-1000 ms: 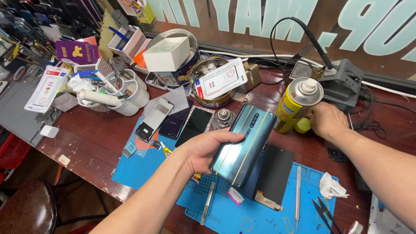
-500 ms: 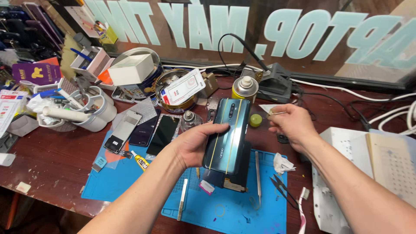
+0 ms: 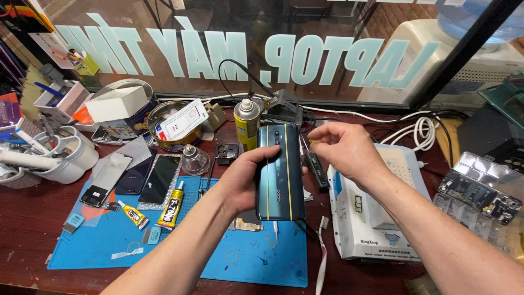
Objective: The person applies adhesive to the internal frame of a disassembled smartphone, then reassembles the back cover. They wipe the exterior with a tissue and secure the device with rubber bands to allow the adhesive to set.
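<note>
The left hand (image 3: 243,180) is raised above the bench, forearm reaching up from the lower left, fingers curled in a side grip with the thumb on top. The right hand (image 3: 349,150) hovers beside it, fingers loosely bent and pinched, forearm entering from the lower right.

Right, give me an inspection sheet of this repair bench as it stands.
Surface: dark red-brown wooden bench with a blue silicone work mat on it.
Job's things: glossy teal smartphone with yellow stripes, held back-up above the mat.
Clutter: yellow spray can, two small yellow-and-black glue tubes, loose black phone screens, clear glass dome, white machine box, clear parts organiser.
Grippers: left hand grips the phone's left edge; right hand pinches at its top right corner.
Cables: white coiled cable; black lead.
Surroundings: lettered glass window.
</note>
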